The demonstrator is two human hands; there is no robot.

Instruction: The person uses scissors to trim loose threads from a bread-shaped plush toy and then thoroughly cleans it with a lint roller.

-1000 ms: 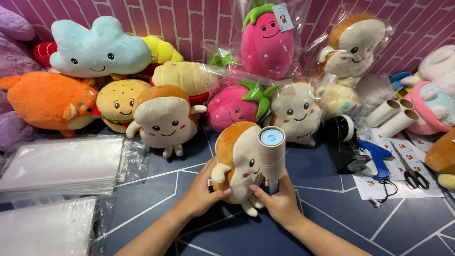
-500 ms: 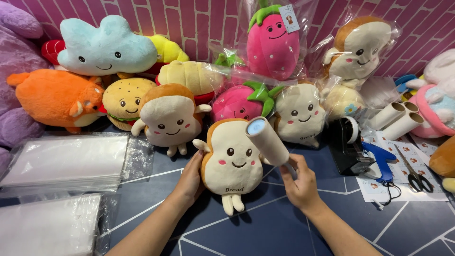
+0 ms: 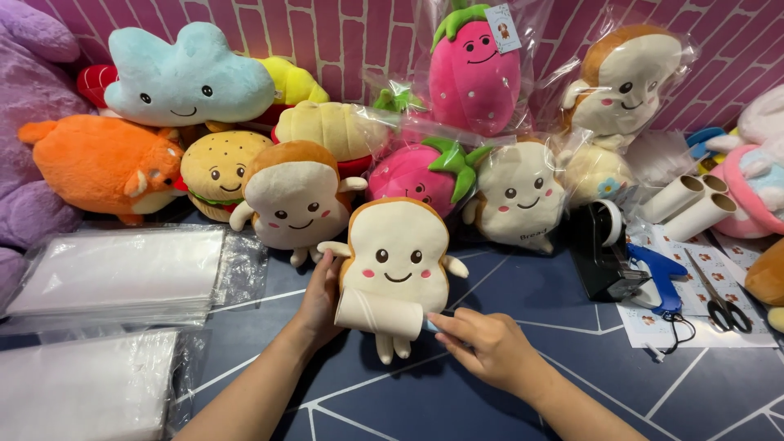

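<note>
Cream toast plush (image 3: 398, 265) stands upright at tabletop (image 3: 523, 294) centre, lint roller (image 3: 377, 313) laid across its lower front.
Left hand (image 3: 320, 296) cups the plush's side from behind, fingers wrapped on it; right hand (image 3: 483, 345) grips the roller's handle end, fingers closed around it. Risks: sticky roll could snag the fabric or pull the plush over if the left hand loosens; a tipping plush would knock the brown toast plush (image 3: 292, 200) just behind. Containers: clear bags hold the strawberry plush (image 3: 474, 69), another toast plush (image 3: 625, 77), and a white bread plush (image 3: 518, 196); flat empty bags (image 3: 114, 273) are stacked at left. Scissors (image 3: 719, 298) and tape dispenser (image 3: 600, 245) sit at right.
</note>
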